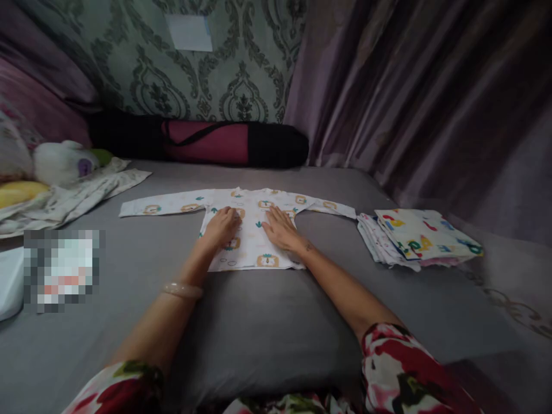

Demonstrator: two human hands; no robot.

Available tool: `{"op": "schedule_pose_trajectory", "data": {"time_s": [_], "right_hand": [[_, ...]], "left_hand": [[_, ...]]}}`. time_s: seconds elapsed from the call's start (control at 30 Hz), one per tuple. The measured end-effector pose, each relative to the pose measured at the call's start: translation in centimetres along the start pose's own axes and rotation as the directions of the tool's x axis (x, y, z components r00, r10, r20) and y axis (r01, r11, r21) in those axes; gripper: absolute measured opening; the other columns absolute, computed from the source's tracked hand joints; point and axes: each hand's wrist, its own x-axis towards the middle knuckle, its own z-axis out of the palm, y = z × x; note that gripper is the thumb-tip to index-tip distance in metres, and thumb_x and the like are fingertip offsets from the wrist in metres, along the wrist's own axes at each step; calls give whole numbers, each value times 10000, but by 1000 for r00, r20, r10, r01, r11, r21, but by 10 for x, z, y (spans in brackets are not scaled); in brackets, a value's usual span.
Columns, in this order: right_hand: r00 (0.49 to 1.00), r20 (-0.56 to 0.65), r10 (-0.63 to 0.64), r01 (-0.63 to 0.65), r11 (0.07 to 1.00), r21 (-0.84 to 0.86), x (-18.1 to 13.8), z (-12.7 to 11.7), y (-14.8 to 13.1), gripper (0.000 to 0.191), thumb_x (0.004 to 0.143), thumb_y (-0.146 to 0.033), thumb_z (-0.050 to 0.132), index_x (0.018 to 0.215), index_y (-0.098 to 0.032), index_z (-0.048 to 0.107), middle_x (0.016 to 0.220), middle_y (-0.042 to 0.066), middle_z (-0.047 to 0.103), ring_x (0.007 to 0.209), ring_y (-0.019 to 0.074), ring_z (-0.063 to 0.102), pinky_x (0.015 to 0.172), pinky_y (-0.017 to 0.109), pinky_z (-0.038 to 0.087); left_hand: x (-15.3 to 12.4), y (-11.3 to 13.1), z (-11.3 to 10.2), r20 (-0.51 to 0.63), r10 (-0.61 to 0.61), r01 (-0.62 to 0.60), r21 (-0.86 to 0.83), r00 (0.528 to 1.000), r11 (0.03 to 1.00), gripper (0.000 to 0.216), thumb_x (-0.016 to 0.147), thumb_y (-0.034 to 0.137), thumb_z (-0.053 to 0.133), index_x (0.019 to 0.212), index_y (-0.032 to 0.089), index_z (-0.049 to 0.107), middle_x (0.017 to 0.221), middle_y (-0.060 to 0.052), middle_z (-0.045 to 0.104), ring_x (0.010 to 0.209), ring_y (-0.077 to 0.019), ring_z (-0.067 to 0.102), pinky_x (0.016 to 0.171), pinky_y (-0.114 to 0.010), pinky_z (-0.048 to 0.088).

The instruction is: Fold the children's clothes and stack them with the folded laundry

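Note:
A small white long-sleeved shirt (248,230) with a lion print lies spread out on the grey bed sheet (259,322). Its sleeves stretch out to both sides and its neckline points away from me. My left hand (224,227) rests on the left part of the shirt's front, fingers slightly bent and pressed to the cloth. On the right part, my right hand (282,230) lies flat with its fingers stretched out. Neither hand grips the fabric. The right sleeve's cuff reaches the stack of folded clothes (431,230).
A long black and red bag (207,141) lies along the wallpapered wall. To the left are a white plush toy (62,164), a crumpled printed cloth (95,187), a blurred-out item (69,267) and a white object (11,282). Purple curtains (366,86) hang at the right.

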Motion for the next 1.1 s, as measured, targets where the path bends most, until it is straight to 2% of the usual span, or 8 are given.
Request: {"op": "schedule_pose_trajectory", "data": {"time_s": [0.13,0.27,0.6,0.73,0.83,0.9,1.0,1.1], "right_hand": [[999,33,-17,19,998,-66,-22,7,16,592,997,-428,306,1490,-99,327,1587,144,211,1477,250,124,1194,454,81],[996,27,-85,87,992,-94,-49,12,11,601,995,-449,311,1501,-123,309,1588,133,213,1476,245,135,1194,465,71],[956,149,-252,261,964,-40,-110,-5,11,505,1020,-387,277,1497,-233,337,1604,75,177,1481,219,104,1198,469,78],[938,210,-276,273,961,43,-134,-17,13,498,1011,-369,310,1493,-250,345,1591,54,228,1477,199,133,1201,447,114],[932,211,-295,275,954,122,-126,-26,11,427,1002,-339,334,1374,-255,526,1513,48,407,1430,183,292,1182,428,202],[945,145,-293,277,953,120,-104,-26,6,392,997,-292,330,1242,-243,633,1432,52,514,1382,170,381,1174,422,215],[977,-21,-213,213,977,4,-60,-13,-5,418,961,-230,377,1341,-180,545,1518,99,391,1443,200,254,1185,455,147],[993,-42,-111,107,991,-81,-31,4,-12,497,961,-204,337,1442,-104,408,1567,143,277,1469,222,167,1189,468,96]], "left_hand": [[-30,-9,13,2,23,-23,96,1000,995,572,970,413,273,1414,74,395,1505,-204,364,1402,-294,318,1127,-457,266],[-58,-23,7,92,-39,26,144,995,989,656,975,488,201,1500,104,283,1575,-165,247,1463,-291,190,1164,-478,180],[-114,-39,-12,211,-15,-15,141,977,990,690,955,554,212,1532,177,230,1608,-92,147,1484,-252,111,1180,-461,137],[-122,-42,-31,247,-49,20,120,968,993,737,905,610,331,1513,195,292,1585,-112,234,1467,-312,173,1158,-539,155],[-107,-27,-45,287,30,-53,71,957,996,612,870,556,451,1370,208,507,1493,-127,424,1428,-340,274,1135,-561,210],[-87,-3,-44,221,144,-150,11,965,989,439,919,414,407,1268,209,577,1414,-114,518,1406,-278,330,1136,-485,259],[-58,41,-21,103,179,-178,-18,978,984,444,946,284,348,1347,155,486,1462,-146,456,1411,-246,328,1144,-467,257],[-46,71,8,102,131,-133,16,986,991,503,958,273,334,1431,108,373,1522,-176,361,1438,-274,273,1159,-488,218]]}}
